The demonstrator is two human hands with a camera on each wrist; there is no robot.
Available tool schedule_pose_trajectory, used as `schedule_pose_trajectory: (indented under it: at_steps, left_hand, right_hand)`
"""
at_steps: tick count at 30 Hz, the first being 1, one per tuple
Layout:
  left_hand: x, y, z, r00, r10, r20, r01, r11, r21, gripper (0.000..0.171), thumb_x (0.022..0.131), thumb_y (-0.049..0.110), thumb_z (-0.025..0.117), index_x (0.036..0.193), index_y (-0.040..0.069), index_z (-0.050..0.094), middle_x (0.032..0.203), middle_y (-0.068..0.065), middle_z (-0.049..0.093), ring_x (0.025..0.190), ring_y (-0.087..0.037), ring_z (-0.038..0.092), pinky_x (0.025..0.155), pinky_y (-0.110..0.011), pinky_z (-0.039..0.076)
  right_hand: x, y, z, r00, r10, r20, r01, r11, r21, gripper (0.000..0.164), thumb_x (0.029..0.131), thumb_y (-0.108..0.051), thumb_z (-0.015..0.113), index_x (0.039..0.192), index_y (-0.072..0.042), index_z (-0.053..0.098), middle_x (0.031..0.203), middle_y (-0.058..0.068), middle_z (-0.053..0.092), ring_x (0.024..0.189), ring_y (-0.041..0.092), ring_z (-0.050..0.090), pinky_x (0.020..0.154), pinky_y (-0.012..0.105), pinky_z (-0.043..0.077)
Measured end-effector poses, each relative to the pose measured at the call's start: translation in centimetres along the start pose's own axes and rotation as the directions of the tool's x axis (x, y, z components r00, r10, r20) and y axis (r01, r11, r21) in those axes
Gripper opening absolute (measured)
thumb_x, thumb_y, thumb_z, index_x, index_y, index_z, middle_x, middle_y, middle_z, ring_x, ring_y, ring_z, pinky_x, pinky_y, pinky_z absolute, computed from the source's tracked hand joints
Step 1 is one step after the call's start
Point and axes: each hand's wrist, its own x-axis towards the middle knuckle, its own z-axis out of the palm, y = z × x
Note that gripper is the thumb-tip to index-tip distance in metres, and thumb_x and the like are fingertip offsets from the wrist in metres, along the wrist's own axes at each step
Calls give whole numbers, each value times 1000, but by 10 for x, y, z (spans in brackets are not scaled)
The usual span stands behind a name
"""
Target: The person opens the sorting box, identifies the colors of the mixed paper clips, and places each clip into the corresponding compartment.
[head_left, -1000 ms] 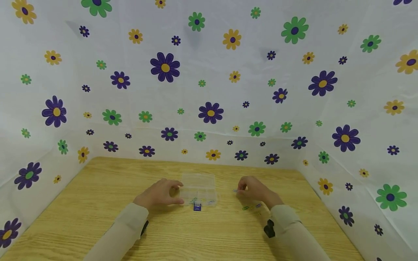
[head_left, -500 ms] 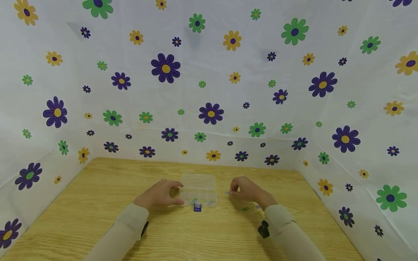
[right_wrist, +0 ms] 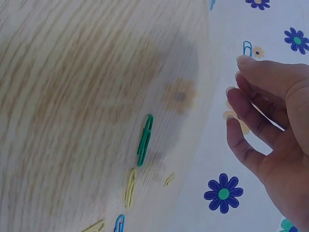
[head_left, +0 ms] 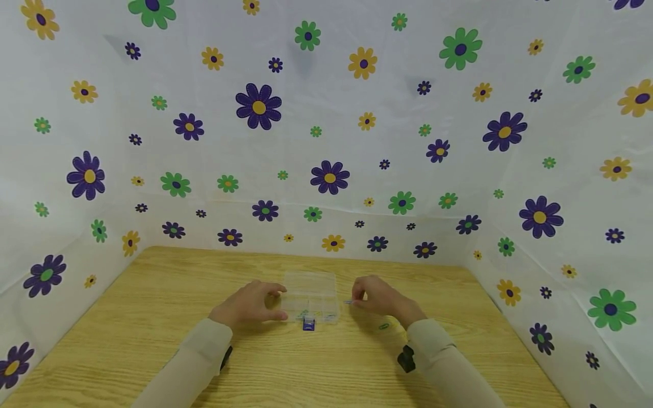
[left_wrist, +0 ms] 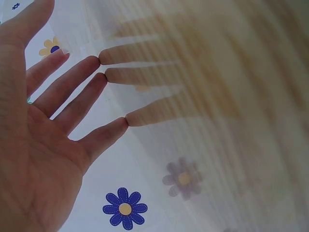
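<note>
A clear plastic compartment box [head_left: 326, 296] lies open, its lid [head_left: 309, 279] folded back and its blue latch [head_left: 308, 324] toward the person. Small green, yellow and blue clips sit in separate front compartments. My left hand [head_left: 250, 301] is at the box's left side, thumb and index finger spread apart near the edge; in the left wrist view its fingers are fairly straight, tips on the glossy tabletop. Between thumb and index finger my right hand [head_left: 378, 294] pinches a blue paper clip [right_wrist: 247, 48], just right of the box.
Under the right wrist lie loose paper clips on the wooden table [head_left: 285, 374]: a green one [right_wrist: 145, 141], several yellow ones such as this yellow clip [right_wrist: 130, 188], and a blue one [right_wrist: 119, 223]. White flower-print sheeting [head_left: 357, 141] stands along the back and both sides.
My right hand has moved left toward the box, carrying the pinched blue paper clip. My left hand and the box have stayed in place.
</note>
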Motion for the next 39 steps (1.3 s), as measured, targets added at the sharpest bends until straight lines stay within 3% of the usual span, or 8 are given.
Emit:
schedule_pose_trajectory:
  at_steps: [8,22,30,39]
  left_hand:
    - [0,1,0,1000,-16,4,16,1000,3,70,82,55,82,134,11,68,126,-11,73,120,-32,64,112,-58,46]
    - [3,-5,3,1000,-7,8,7,1000,5,71,82,57,82,135,11,67,127,-11,73,120,-31,64,112,-58,47]
    - [2,-3,3,1000,-12,6,12,1000,-10,70,82,55,83,134,11,67,126,-11,73,121,-31,65,111,-57,48]
    - [-1,1,0,1000,-17,2,17,1000,-8,70,81,54,83,133,9,68,125,-11,74,120,-31,66,110,-56,49]
  right_hand:
    - [3,-9,0,1000,-13,-12,13,1000,24,12,94,-8,74,82,-7,74,87,0,69,78,4,60,78,35,61]
    - [9,-19,3,999,-37,-7,37,999,33,10,94,-8,74,84,-6,76,89,1,70,79,5,61,79,38,62]
    - [11,-23,5,999,-47,10,47,999,26,8,94,-7,75,86,-6,77,90,1,70,79,4,61,77,34,61]
    - [14,-26,10,998,-55,31,54,998,28,8,94,-9,75,86,-11,77,90,-1,70,79,2,60,75,21,56]
